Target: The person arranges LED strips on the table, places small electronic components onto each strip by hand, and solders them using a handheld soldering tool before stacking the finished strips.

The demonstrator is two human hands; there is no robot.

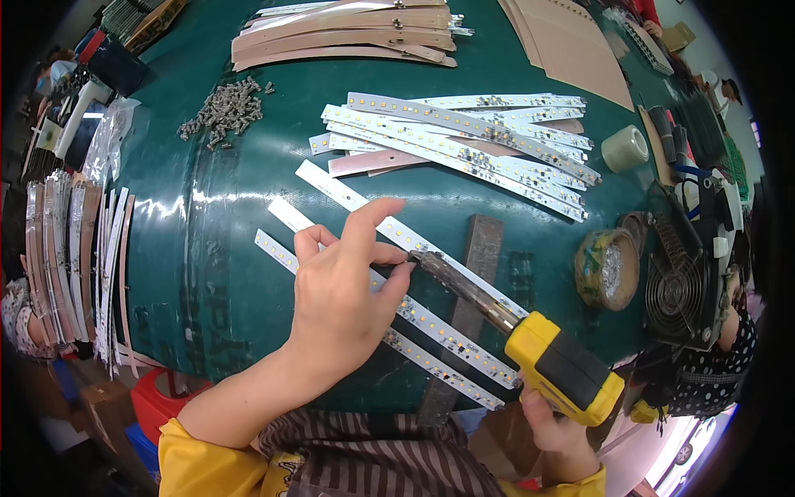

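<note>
The light strips (389, 319), three long white ones, lie side by side just in front of the person on the green surface (207, 248), running from about 10 o'clock down to 4 o'clock. The left hand (344, 290) rests on them, with thumb and fingers pressed together at a spot on the middle strip and the index finger lifted. The right hand (551, 431) is wrapped around the yellow and black grip of a soldering iron (513, 323), whose tip meets the strip right at the left hand's fingertips. So the work looks to be at one joint on these three strips, with the rest of their length apparently not yet gone over.

At 1 o'clock a loose heap of similar strips (472, 141) lies across the surface; whether those are finished or waiting cannot be told. At 11 o'clock sits a pile of small grey parts (224, 112), and at 3 o'clock a tin of solder paste or cleaner (609, 269), a roll of tape (625, 149) and a small fan (679, 294).
</note>
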